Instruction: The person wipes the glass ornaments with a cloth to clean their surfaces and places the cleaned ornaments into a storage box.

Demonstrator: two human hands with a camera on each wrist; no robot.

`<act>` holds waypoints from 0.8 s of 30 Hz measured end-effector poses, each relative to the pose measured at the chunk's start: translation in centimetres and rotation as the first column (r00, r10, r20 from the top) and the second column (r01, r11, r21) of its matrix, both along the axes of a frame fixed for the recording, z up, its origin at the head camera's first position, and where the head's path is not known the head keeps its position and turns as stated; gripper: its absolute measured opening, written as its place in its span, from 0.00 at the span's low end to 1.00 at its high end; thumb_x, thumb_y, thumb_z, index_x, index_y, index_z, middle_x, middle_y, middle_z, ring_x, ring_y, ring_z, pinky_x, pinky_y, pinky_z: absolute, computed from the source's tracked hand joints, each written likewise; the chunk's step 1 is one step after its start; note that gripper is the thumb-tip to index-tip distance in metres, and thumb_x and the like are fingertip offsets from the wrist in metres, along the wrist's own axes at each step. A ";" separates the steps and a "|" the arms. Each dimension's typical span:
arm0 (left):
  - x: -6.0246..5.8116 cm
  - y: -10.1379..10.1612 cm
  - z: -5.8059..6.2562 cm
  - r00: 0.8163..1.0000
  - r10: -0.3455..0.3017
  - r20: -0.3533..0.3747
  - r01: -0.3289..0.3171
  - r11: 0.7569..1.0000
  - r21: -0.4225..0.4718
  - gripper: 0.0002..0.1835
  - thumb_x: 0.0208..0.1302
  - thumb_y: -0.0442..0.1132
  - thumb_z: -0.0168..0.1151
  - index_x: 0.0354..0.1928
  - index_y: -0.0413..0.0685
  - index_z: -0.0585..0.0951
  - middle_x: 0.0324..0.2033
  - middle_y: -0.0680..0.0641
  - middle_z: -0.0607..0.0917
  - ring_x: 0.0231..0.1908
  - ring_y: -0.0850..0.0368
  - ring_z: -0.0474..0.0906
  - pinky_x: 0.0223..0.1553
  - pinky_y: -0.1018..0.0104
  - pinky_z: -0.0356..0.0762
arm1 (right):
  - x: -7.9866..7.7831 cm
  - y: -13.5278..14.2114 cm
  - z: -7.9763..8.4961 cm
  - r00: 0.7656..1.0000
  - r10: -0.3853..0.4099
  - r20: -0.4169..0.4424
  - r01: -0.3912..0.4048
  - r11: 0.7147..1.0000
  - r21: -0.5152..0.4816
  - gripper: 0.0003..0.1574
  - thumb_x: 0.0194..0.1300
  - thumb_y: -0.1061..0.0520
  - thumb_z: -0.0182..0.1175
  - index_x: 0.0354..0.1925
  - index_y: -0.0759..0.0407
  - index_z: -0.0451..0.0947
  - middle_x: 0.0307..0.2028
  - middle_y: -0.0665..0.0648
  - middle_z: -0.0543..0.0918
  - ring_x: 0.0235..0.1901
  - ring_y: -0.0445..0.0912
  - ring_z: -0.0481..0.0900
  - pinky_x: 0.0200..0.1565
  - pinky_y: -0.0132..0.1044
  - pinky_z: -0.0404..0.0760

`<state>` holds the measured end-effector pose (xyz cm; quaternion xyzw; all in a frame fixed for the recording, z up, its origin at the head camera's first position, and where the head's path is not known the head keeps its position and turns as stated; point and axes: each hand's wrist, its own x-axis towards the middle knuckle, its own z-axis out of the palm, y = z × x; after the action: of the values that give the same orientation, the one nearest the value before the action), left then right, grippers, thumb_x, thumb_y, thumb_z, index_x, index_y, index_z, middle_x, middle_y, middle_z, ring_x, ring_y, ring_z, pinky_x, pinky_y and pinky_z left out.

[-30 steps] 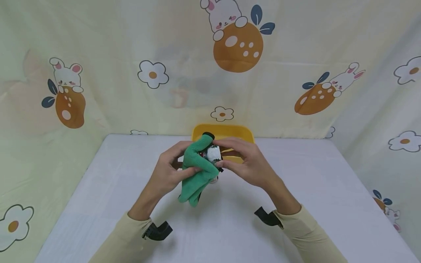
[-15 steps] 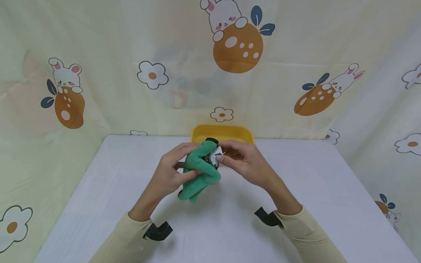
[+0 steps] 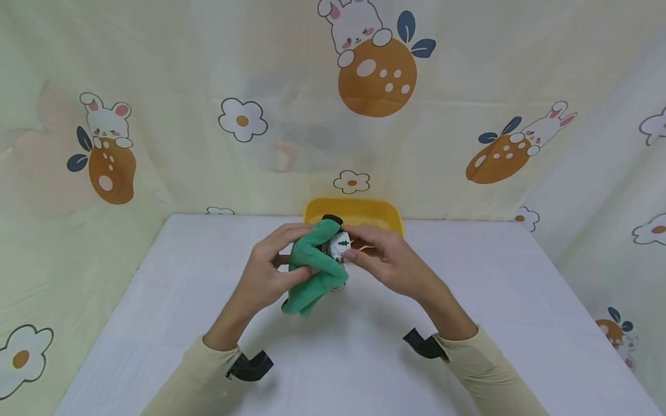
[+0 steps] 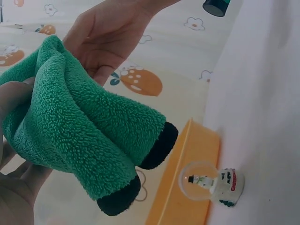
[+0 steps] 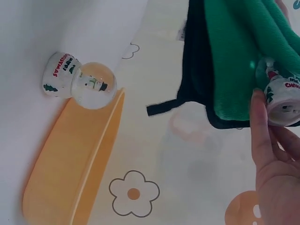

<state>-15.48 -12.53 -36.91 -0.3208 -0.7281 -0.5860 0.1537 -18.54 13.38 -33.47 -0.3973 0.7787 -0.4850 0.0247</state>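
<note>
My left hand (image 3: pixel 267 263) grips a green cloth (image 3: pixel 314 260) with black edging, which is draped around the globe of a snow globe (image 3: pixel 339 245). My right hand (image 3: pixel 392 260) pinches that snow globe by its white printed base. In the right wrist view the base (image 5: pixel 285 105) is tilted, its underside partly facing the camera, and a red-and-white figure shows near the cloth. A second snow globe (image 4: pixel 228 186), with a snowman inside, stands upright on the table; the left wrist view shows it beside the yellow tray. From the head, the cloth mostly hides it.
A yellow tray (image 3: pixel 359 211) sits at the table's back edge, behind the hands. The white-covered table (image 3: pixel 447 277) extends to both sides. A patterned curtain (image 3: pixel 171 115) hangs behind it. A black wrist camera mount (image 3: pixel 250 366) sticks out from each sleeve.
The held snow globe has turned a little in my right fingers, so a tree print on its base now shows. The cloth has shifted slightly, and both hands stay nearly in place.
</note>
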 end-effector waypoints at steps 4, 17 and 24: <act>0.0 0.0 0.0 0.999 -0.010 0.038 0.009 1.000 0.026 0.32 0.58 0.25 0.72 0.65 0.46 0.77 0.61 0.48 0.79 0.59 0.51 0.77 0.45 0.57 0.88 | 0.0 -0.1 -0.4 0.998 0.030 -0.053 -0.032 0.999 -0.032 0.30 0.71 0.64 0.62 0.69 0.63 0.71 0.60 0.58 0.80 0.52 0.48 0.83 0.55 0.39 0.85; 0.0 -0.4 0.0 0.993 -0.018 0.114 0.012 0.998 0.056 0.30 0.61 0.26 0.70 0.65 0.46 0.76 0.57 0.46 0.81 0.53 0.50 0.80 0.46 0.55 0.88 | -0.1 -0.7 -0.8 0.958 0.029 -0.284 -0.048 0.997 -0.057 0.36 0.62 0.71 0.68 0.67 0.65 0.71 0.59 0.61 0.78 0.55 0.53 0.82 0.51 0.42 0.87; 0.0 -0.3 0.0 0.989 -0.028 0.149 0.014 0.995 0.097 0.29 0.61 0.25 0.69 0.64 0.46 0.77 0.56 0.45 0.82 0.51 0.49 0.81 0.47 0.55 0.88 | -0.3 -0.8 -0.8 0.913 0.036 -0.406 -0.059 0.997 -0.045 0.38 0.58 0.71 0.71 0.66 0.67 0.72 0.60 0.62 0.77 0.57 0.53 0.79 0.52 0.41 0.86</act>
<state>-15.46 -12.85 -36.92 -0.2759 -0.7054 -0.6440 0.1075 -18.84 12.54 -34.30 -0.5083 0.7431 -0.4133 -0.1366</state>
